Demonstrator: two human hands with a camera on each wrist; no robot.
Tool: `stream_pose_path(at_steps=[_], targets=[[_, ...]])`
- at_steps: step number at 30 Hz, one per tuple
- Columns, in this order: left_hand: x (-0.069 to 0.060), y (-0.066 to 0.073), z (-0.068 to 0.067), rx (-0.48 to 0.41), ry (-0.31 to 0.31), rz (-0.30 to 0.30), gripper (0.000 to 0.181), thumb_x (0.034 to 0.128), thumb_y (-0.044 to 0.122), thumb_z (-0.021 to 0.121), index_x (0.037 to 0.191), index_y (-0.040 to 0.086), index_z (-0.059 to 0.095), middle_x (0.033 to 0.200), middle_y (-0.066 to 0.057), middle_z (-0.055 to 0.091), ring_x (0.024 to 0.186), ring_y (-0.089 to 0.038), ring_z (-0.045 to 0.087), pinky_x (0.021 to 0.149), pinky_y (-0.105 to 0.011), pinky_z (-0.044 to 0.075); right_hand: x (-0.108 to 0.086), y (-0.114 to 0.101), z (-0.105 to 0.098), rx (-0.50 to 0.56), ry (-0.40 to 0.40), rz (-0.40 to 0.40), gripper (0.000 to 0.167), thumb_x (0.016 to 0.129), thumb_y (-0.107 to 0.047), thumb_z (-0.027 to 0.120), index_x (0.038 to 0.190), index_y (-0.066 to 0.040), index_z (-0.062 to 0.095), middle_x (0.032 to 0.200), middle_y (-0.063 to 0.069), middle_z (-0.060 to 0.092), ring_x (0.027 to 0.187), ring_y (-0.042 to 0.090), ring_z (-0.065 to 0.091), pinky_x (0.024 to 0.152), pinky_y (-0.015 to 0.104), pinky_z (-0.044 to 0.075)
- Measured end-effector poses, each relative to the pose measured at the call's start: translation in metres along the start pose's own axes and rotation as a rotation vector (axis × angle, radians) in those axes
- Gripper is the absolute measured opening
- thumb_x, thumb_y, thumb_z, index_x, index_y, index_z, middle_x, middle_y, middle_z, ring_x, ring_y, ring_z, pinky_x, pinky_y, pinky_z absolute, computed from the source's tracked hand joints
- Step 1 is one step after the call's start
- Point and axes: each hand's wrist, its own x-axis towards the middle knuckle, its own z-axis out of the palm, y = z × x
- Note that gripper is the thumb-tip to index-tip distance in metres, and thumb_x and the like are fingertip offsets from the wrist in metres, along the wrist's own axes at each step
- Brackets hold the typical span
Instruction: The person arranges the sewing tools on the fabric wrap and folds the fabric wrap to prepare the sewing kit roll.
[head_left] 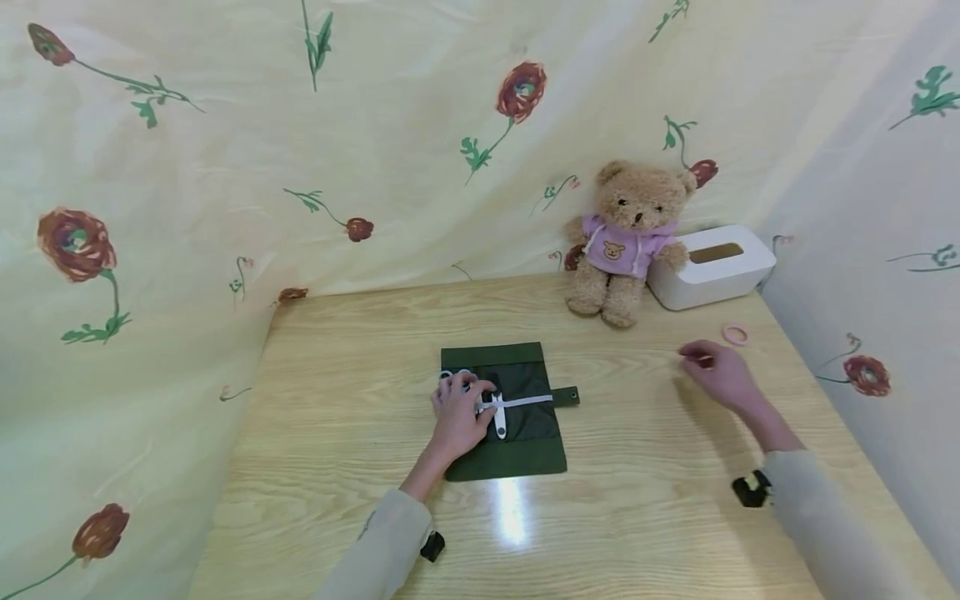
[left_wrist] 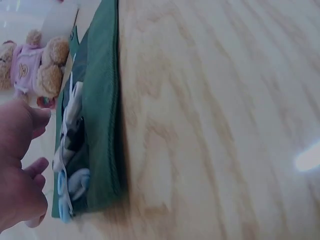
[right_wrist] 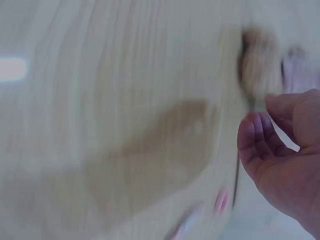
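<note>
A dark green fabric pouch lies unfolded on the table, with a pale elastic band across its inside. Under the band sit a white-handled tool and scissors with light blue handles. My left hand is over the pouch's left half, fingers spread near the band and partly covering the tools; whether they touch is unclear. Raised above the right side of the table, my right hand has loosely bent fingers, the thumb close to the fingertips. Nothing shows between them in the right wrist view.
A teddy bear in a purple hoodie leans against the flowered cloth at the back. Beside it stands a white tissue box. Past my right hand lies a pink ring. A blurred whitish-pink item shows low in the right wrist view.
</note>
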Motion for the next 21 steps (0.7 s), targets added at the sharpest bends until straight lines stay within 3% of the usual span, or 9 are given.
stream_pose_path(at_steps=[3, 5, 8, 10, 12, 21], targets=[[0.002, 0.003, 0.000, -0.022, -0.008, 0.038, 0.021, 0.0921, 0.018, 0.073, 0.113, 0.016, 0.069, 0.126, -0.014, 0.050, 0.115, -0.037, 0.036, 0.091, -0.059, 0.026, -0.012, 0.028, -0.024, -0.107, 0.058, 0.043, 0.015, 0.089, 0.004, 0.064, 0.102, 0.011, 0.066, 0.092, 0.026, 0.066, 0.075, 0.011, 0.059, 0.060, 0.016, 0.042], [0.003, 0.003, 0.000, -0.033, -0.026, 0.044, 0.020, 0.0926, 0.017, 0.073, 0.113, 0.016, 0.070, 0.126, -0.014, 0.050, 0.115, -0.037, 0.036, 0.091, -0.059, 0.026, -0.018, 0.043, -0.035, -0.173, 0.060, 0.076, 0.017, 0.090, 0.002, 0.063, 0.103, 0.011, 0.065, 0.092, 0.027, 0.065, 0.075, 0.021, 0.062, 0.062, 0.022, 0.043], [0.004, 0.003, 0.002, -0.030, -0.054, 0.037, 0.022, 0.0933, 0.018, 0.072, 0.115, 0.017, 0.069, 0.127, -0.014, 0.050, 0.116, -0.037, 0.036, 0.094, -0.060, 0.025, -0.026, 0.059, -0.046, -0.217, 0.028, 0.118, 0.022, 0.090, 0.001, 0.059, 0.107, 0.014, 0.061, 0.094, 0.032, 0.061, 0.082, 0.043, 0.061, 0.066, 0.040, 0.046], [0.003, 0.002, 0.003, -0.027, -0.068, 0.032, 0.024, 0.0934, 0.018, 0.072, 0.117, 0.017, 0.069, 0.127, -0.015, 0.049, 0.117, -0.037, 0.036, 0.095, -0.061, 0.025, -0.029, 0.068, -0.050, -0.238, -0.004, 0.143, 0.025, 0.091, 0.000, 0.058, 0.110, 0.016, 0.059, 0.096, 0.036, 0.059, 0.086, 0.050, 0.058, 0.068, 0.048, 0.045], [0.003, 0.002, 0.005, -0.024, -0.077, 0.027, 0.025, 0.0932, 0.018, 0.072, 0.118, 0.017, 0.069, 0.127, -0.015, 0.049, 0.118, -0.037, 0.035, 0.095, -0.062, 0.025, -0.030, 0.075, -0.053, -0.234, -0.030, 0.169, 0.027, 0.090, 0.000, 0.057, 0.111, 0.017, 0.057, 0.096, 0.037, 0.057, 0.086, 0.050, 0.056, 0.068, 0.051, 0.044], [0.005, 0.005, 0.008, -0.015, -0.095, 0.022, 0.029, 0.0906, 0.019, 0.076, 0.118, 0.018, 0.069, 0.128, -0.015, 0.048, 0.119, -0.037, 0.034, 0.095, -0.060, 0.024, -0.028, 0.087, -0.058, -0.265, -0.128, 0.232, 0.031, 0.090, -0.004, 0.062, 0.114, 0.015, 0.056, 0.088, 0.027, 0.060, 0.073, 0.032, 0.053, 0.061, 0.036, 0.040]])
